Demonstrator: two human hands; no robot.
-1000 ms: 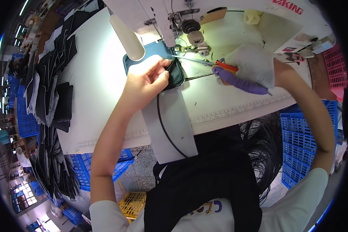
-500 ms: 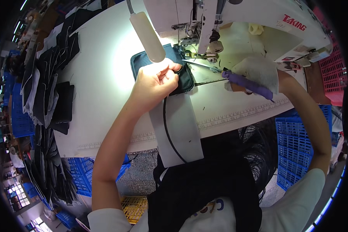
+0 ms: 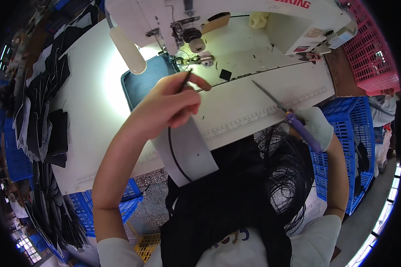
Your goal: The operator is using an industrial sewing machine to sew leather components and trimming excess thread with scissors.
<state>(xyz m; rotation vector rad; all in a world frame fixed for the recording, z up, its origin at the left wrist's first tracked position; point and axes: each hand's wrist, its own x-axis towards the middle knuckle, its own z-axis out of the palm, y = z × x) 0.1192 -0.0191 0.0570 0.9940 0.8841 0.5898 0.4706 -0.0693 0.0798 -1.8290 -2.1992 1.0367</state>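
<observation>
1 white table [image 3: 91, 115] fills the middle of the frame; 1 sewing machine [image 3: 298, 26] stands across its top edge. 1 big heap of dark cloth pcs [image 3: 35, 115] runs down the L side, too layered to count. Crates: 1 pink crate [image 3: 372, 53] upper R, at least 3 blue (1 mid R [image 3: 343, 151], others L & lower L), 1 yellow crate [image 3: 147, 247] at bottom, L of ctr. 1 tangled bundle of black cords [image 3: 289, 173], lower R of ctr, below table edge.

1 grey board [image 3: 191, 155], ctr, slants down to the R w/ 1 black cord lying along it; cord's upper end is behind the L hand.

1 blue pouch [image 3: 147, 78], upper L of ctr, flat on table, R edge by the machine's foot; partly hidden by lamp & L hand, so can't tell its long axis.

L hand [image 3: 165, 104], bare, over pouch's lower R part: fingers curled, thumb & index pinching 1 thin black strip [image 3: 185, 81], which pts up & slightly R. R hand [image 3: 318, 127], gloved, R of ctr at table edge, wrapped round 1 pr scissors [image 3: 289, 115] w/ purple handle: tip pts upper L, long axis upper L to lower R, blades clear of pouch.

1 lamp [image 3: 128, 51] above pouch. 1 small black square [image 3: 225, 74] lies R of the L hand, apart from it.
</observation>
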